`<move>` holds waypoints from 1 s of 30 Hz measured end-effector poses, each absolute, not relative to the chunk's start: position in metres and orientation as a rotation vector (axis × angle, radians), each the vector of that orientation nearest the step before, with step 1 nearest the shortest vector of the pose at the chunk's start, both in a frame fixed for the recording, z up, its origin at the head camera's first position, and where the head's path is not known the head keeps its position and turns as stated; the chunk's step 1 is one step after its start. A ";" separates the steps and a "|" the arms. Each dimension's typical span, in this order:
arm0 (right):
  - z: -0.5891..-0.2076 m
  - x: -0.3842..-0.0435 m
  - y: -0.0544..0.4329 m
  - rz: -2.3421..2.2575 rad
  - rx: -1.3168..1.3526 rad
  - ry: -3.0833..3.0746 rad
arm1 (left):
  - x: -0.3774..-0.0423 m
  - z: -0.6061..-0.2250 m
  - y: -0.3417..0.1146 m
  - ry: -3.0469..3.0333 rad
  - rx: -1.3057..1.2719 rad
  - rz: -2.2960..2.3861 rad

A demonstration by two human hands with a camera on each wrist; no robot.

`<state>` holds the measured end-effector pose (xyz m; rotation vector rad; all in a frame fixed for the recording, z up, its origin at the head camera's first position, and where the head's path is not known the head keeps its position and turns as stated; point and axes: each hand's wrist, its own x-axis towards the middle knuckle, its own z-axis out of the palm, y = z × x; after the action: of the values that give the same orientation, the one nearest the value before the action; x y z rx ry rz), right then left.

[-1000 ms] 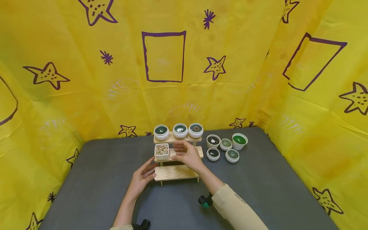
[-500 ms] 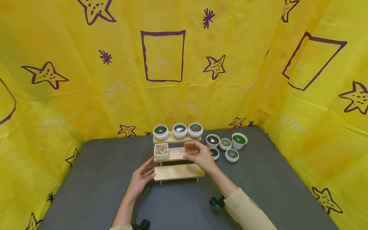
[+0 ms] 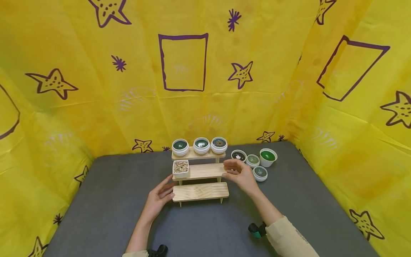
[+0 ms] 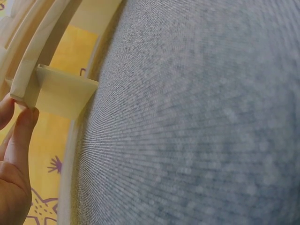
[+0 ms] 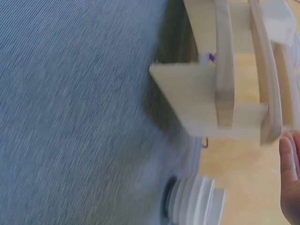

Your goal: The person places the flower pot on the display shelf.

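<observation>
Over there a pale wooden three-step stand (image 3: 207,171) stands upright, my eye catching the left hand (image 3: 158,198) pinching its front step's left end, the right hand (image 3: 242,176) beside its middle step's right end. A square white dish (image 3: 181,173) of speckled bits sits at that middle step's left end.

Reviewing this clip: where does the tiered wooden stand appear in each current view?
Head: the tiered wooden stand is just below centre.
Left wrist: upper left, cut off by the frame.
Right wrist: upper right, also cut off.
Shared landmark: the grey tabletop.

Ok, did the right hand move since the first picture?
Yes, to the right: the right hand went from beside the square white bowl to the right end of the middle wooden shelf.
</observation>
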<state>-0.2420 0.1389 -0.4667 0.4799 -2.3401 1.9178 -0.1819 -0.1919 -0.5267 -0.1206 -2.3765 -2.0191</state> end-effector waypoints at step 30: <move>-0.489 -0.255 0.249 1.797 0.110 -2.302 | -0.181 -0.525 -0.191 -2.364 -0.097 -2.031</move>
<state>-0.2551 0.2490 -0.4894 0.1096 -2.3024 1.7968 -0.1813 -0.1911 -0.5251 -0.0972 -2.3643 -2.0308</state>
